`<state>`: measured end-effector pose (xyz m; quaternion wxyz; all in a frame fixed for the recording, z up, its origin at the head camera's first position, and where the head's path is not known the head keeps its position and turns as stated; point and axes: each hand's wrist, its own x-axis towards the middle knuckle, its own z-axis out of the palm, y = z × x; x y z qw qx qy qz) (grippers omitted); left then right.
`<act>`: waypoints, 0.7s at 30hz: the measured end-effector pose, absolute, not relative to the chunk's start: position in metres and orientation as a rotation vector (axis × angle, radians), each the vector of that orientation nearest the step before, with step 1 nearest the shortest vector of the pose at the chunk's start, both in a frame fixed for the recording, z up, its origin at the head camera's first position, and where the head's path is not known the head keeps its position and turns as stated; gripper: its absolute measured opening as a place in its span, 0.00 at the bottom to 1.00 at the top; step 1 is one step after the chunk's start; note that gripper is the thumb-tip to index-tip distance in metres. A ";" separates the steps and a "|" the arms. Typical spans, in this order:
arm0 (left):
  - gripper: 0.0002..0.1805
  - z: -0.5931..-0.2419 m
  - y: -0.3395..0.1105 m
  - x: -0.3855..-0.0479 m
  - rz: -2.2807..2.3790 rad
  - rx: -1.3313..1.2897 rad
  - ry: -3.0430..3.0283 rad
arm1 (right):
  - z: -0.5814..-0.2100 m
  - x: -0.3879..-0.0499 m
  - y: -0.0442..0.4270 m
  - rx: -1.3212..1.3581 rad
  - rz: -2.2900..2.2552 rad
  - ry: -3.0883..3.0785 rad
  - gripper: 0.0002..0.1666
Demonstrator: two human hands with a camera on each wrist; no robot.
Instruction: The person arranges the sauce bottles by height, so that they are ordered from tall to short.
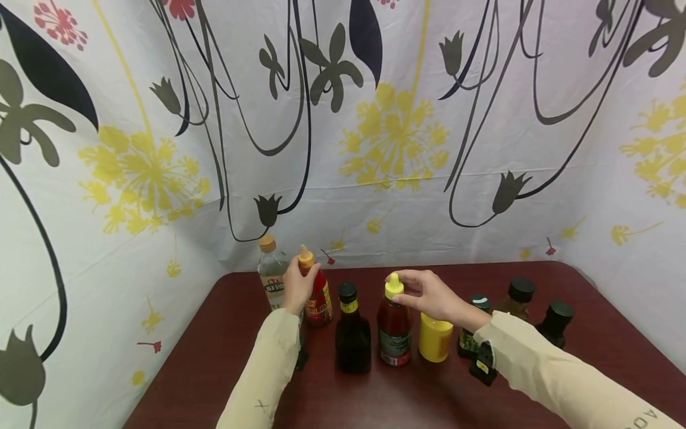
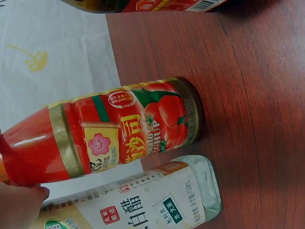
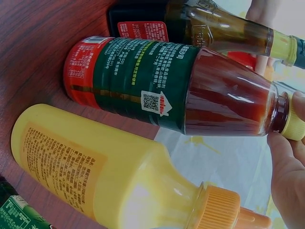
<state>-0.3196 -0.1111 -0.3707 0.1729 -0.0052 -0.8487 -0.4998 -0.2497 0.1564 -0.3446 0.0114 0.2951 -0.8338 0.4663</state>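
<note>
My left hand [image 1: 298, 288] grips a tomato ketchup bottle [image 1: 320, 301] high up, just below its orange cap. In the left wrist view the ketchup's red label [image 2: 143, 121] faces the camera, and only fingertips of the hand show at the edge. With thumb and fingers, my right hand [image 1: 433, 296] pinches the top of a red sauce bottle [image 1: 394, 336] at its yellow cap. The right wrist view shows that sauce bottle's green label [image 3: 138, 86]. Both held bottles appear to stand on the table. A dark sauce bottle [image 1: 352, 342] stands between them.
A clear white vinegar bottle [image 1: 272, 277] stands left of the ketchup, partly behind my left hand. Right of the sauce bottle is a yellow squeeze bottle [image 1: 435, 341], then several dark-capped jars [image 1: 521, 292]. The dark red table [image 1: 214, 351] meets a patterned cloth [image 1: 321, 161] behind.
</note>
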 end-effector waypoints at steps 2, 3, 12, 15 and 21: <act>0.24 -0.371 -0.111 -0.318 -1.415 -0.019 -2.417 | -0.345 -0.250 0.156 0.925 1.452 -2.601 0.24; 0.25 -0.370 -0.111 -0.318 -1.415 -0.016 -2.426 | -0.345 -0.250 0.156 0.927 1.452 -2.601 0.24; 0.34 -0.362 -0.111 -0.315 -1.483 -0.021 -2.503 | -0.345 -0.250 0.156 0.932 1.459 -2.591 0.23; 0.38 -0.357 -0.111 -0.314 -1.497 -0.013 -2.496 | -0.345 -0.250 0.155 0.933 1.468 -2.592 0.25; 0.42 -0.348 -0.109 -0.311 -1.498 -0.036 -2.465 | -0.345 -0.249 0.156 0.931 1.464 -2.592 0.24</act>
